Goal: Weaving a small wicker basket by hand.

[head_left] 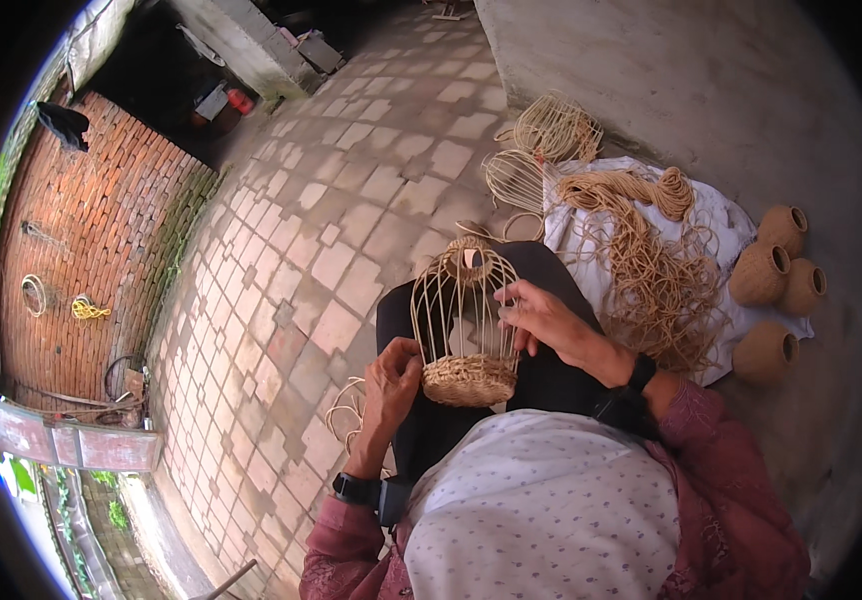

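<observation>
On my dark-trousered lap rests a half-woven basket (468,382), with a tightly woven band at its near end. Thin bare ribs arch from that band to a small woven ring (468,262) at the far end. My left hand (394,378) is closed at the left edge of the woven band, thumb against the fingers. On the right side, my right hand (543,318) has bent fingers drawn together at the ribs above the band. Whatever thin strand lies between those fingertips is too small to make out.
To the right, a white cloth (576,235) carries a heap of tan cord (651,280). Several round woven pots (759,275) stand at its right edge. Unfinished rib frames (556,128) lie beyond, by a concrete wall (691,80). Paving stones (336,265) cover the floor leftward.
</observation>
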`<act>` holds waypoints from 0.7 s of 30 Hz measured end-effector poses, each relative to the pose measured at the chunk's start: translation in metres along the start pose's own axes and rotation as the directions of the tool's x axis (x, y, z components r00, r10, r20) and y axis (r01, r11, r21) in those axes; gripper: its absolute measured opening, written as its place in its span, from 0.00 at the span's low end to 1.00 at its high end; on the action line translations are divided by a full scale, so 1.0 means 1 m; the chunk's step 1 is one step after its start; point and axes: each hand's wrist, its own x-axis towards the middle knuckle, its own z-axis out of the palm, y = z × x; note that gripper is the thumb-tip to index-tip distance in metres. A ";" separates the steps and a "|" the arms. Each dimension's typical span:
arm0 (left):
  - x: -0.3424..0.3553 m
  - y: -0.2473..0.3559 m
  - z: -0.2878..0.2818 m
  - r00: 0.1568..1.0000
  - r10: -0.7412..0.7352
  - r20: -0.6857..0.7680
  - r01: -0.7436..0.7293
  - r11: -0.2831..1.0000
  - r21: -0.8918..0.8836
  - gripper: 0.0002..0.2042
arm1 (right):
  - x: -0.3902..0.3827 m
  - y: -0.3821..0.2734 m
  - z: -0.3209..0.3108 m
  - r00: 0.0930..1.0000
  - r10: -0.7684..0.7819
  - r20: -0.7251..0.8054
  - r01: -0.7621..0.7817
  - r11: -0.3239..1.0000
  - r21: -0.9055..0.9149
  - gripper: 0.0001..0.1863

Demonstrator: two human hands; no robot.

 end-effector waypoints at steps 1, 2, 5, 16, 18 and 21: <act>-0.002 -0.003 -0.001 1.000 -0.003 -0.007 0.003 1.000 -0.003 0.06 | 0.006 -0.003 0.003 1.000 0.001 0.007 -0.001 1.000 -0.005 0.18; -0.004 -0.004 -0.002 1.000 0.009 -0.030 -0.008 1.000 0.017 0.06 | 0.011 -0.008 0.006 1.000 -0.007 0.030 0.009 0.998 -0.068 0.18; -0.008 0.007 -0.005 0.977 0.113 -0.181 -0.097 0.990 0.098 0.06 | 0.019 -0.024 0.025 0.997 -0.080 -0.013 0.076 0.978 -0.195 0.11; -0.021 0.051 0.012 0.923 0.342 0.176 -0.377 0.895 0.239 0.16 | 0.019 -0.037 0.034 0.750 -0.658 0.066 0.470 0.459 -0.753 0.08; -0.020 0.050 0.013 0.936 0.297 0.187 -0.328 0.929 0.170 0.17 | -0.013 -0.049 0.019 0.948 -0.318 -0.008 0.231 0.704 -0.672 0.09; -0.017 0.049 0.016 0.935 0.289 0.207 -0.331 0.919 0.213 0.17 | -0.039 -0.026 0.001 0.972 0.228 0.062 -0.194 0.921 -0.339 0.12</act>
